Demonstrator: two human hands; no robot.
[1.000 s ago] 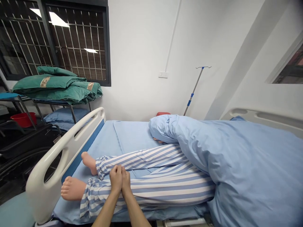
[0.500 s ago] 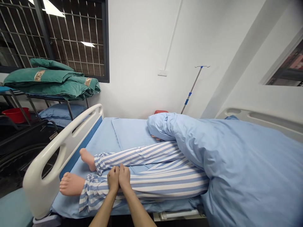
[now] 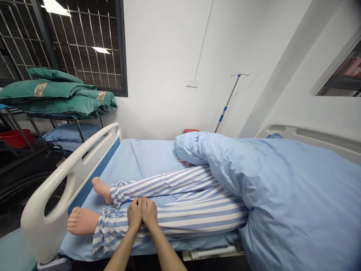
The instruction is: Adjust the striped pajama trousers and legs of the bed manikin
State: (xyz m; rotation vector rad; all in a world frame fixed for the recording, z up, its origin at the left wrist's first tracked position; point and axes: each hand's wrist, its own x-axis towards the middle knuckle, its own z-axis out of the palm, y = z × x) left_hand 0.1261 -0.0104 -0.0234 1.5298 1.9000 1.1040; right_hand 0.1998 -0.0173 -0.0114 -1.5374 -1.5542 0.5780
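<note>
Left hand [image 3: 134, 213], right hand [image 3: 149, 212]: laid side by side, fingers together, grip cannot be told | striped pyjama trouser leg [image 3: 194, 222]: touched by both hands at the shin | bare manikin foot [image 3: 83, 221]: placed just beside white bed rail [image 3: 70, 171] | gold label on green quilt [image 3: 53, 96]: unreadable

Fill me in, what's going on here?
A person's left hand and right hand rest side by side on the blue-striped trouser leg of a figure, apparently a care manikin, lying on a hospital bed. Its bare feet point toward the white side rail, and a blue quilt covers its upper body.
</note>
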